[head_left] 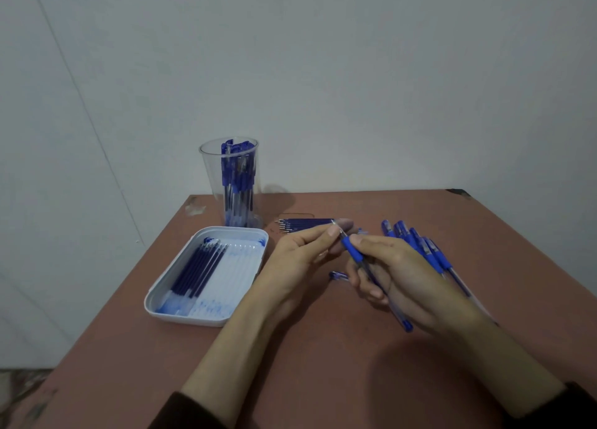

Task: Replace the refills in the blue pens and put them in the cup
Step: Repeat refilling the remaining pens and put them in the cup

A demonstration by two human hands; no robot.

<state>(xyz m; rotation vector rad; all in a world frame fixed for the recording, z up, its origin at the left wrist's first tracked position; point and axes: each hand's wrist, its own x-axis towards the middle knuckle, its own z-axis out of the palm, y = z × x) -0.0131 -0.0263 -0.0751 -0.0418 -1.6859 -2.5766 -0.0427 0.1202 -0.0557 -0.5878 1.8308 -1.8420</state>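
My right hand (400, 273) grips a blue pen (353, 252) by its barrel, tip pointing up and left. My left hand (303, 251) pinches the pen's metal tip end between thumb and fingers. A clear cup (230, 183) at the table's far left holds several blue pens. A row of dark blue refills (305, 225) lies on the table just beyond my left hand. A pile of blue pens (420, 244) lies to the right, partly hidden by my right hand. A small blue cap (337, 276) lies between my hands.
A white tray (206, 276) stained with blue ink holds several refills at the left. The brown table (323, 364) ends at the left and at the far side against a pale wall. Dark sleeves cover both forearms at the bottom.
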